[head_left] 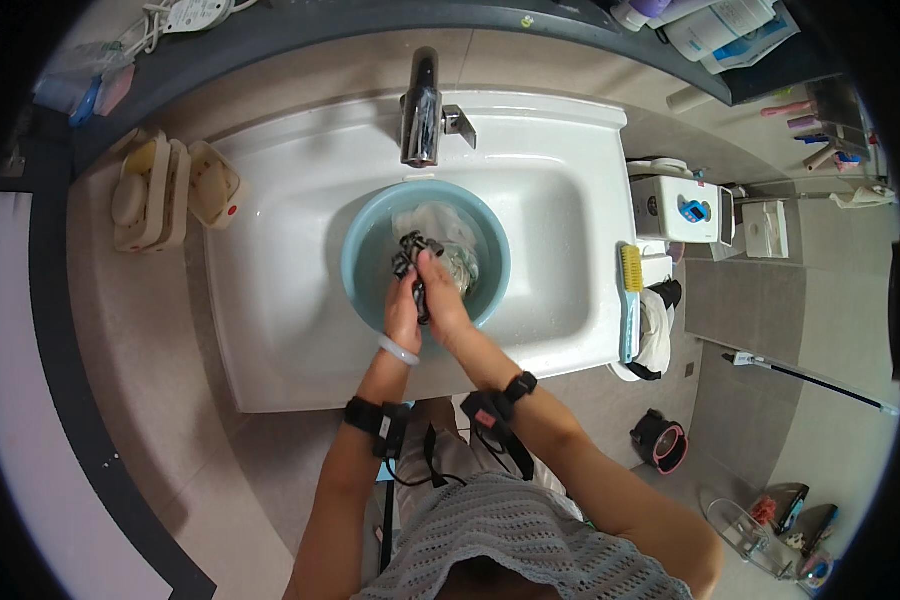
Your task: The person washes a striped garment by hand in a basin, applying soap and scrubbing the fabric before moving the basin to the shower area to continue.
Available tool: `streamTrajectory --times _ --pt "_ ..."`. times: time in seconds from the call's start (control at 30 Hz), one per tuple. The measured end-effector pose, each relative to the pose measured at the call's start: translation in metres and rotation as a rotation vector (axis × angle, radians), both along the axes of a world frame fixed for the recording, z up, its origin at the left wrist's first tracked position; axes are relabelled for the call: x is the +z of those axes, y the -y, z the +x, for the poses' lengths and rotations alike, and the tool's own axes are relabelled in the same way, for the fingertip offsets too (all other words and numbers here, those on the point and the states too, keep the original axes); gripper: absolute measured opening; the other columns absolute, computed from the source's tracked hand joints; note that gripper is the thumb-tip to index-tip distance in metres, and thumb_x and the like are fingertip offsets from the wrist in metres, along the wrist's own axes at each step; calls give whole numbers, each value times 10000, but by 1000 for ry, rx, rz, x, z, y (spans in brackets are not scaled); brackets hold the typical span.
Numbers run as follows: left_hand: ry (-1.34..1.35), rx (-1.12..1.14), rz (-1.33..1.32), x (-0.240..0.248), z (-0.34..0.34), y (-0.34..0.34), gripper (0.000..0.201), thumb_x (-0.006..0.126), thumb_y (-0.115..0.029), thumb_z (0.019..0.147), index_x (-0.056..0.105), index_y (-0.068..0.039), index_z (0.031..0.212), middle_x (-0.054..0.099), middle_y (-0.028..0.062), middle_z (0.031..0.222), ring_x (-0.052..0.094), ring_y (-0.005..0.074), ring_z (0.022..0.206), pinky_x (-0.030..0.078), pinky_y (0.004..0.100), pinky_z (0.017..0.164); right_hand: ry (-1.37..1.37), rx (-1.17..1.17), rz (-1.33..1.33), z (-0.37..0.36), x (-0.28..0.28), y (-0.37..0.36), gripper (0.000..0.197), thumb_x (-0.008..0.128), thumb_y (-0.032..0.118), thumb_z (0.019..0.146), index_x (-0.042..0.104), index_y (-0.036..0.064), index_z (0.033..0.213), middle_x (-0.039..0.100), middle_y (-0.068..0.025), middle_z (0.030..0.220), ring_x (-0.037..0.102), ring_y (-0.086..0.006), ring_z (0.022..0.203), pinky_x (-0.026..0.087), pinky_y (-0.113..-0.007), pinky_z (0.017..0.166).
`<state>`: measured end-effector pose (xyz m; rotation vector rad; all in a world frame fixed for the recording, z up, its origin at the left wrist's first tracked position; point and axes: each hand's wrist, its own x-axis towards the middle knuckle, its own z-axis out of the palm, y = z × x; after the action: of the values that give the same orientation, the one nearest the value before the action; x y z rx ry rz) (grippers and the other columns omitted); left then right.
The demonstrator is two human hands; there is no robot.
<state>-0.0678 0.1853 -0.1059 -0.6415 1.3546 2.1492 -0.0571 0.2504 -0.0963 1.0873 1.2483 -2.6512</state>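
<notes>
Over a round light-blue basin (pixel 351 250) in the white sink (pixel 555 215), my two hands are pressed together. Between them is a bunched dark cloth with pale patterning (pixel 410 246), its folds sticking out past the fingertips. My left hand (pixel 402 308) closes on it from the left, a pale bangle round the wrist. My right hand (pixel 444 298) closes on it from the right, thumb on top. Inside the basin lie a whitish, see-through wet cloth or film (pixel 434 217) and a greenish patterned piece (pixel 461 266), partly hidden by my right hand.
Behind the basin rises a chrome faucet (pixel 423 120) with a side lever. Soap boxes (pixel 148 200) stand left of the sink. A yellow-bristled brush (pixel 630 290) lies along its right edge. A dark shelf (pixel 370 38) with bottles (pixel 720 30) spans the back.
</notes>
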Motion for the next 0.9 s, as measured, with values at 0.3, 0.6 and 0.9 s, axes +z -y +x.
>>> streamTrajectory --times 0.3,0.6,0.9 --pt "65 -76 565 -19 -1 1 387 480 -337 911 475 -79 1200 555 39 1079 541 158 968 458 304 795 -275 197 714 30 -25 -4 422 567 341 855 551 73 1181 559 -136 1138 483 -243 1091 335 -326 969" --pt "103 73 420 21 29 -6 356 504 -310 904 491 -111 1199 544 22 1181 530 174 1051 445 330 860 -42 -64 163 -3 10 -19 297 543 257 873 608 -31 906 621 -103 754 557 -184 657 450 -315 612" --pt "-6 -17 338 69 8 -7 381 507 -363 900 524 -61 1132 571 47 1051 547 168 956 453 301 809 -220 -16 494 22 64 -1 362 497 189 903 525 -30 1189 611 -116 1005 530 -123 885 418 -239 800"
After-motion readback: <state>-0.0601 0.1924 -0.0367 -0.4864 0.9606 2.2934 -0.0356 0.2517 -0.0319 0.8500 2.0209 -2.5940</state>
